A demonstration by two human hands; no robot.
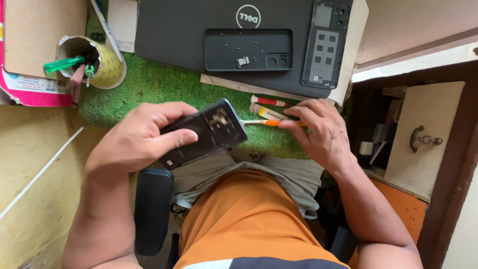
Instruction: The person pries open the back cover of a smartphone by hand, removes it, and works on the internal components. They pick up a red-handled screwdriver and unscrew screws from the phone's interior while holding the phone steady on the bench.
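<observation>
The left hand (pixel 137 137) has fingers curled tight around a dark, glossy opened phone (pixel 204 132), its back off and inner parts showing, held tilted above the lap. The right hand (pixel 318 129) pinches an orange-handled screwdriver (pixel 266 122) lying on rough green turf matting (pixel 149 84); fingertips seem closed on it. Beyond, a matte grey laptop (pixel 189 30) carries a flat phone back cover (pixel 248 50) scattered with tiny screws. Open turf lies leftward, beside a paper cup (pixel 102 62).

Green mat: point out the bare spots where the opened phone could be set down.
Bare green mat lies between the paper cup and the laptop, above the left hand. Crowded: by the right hand, with screwdrivers; the laptop lid carries phone covers.
</observation>
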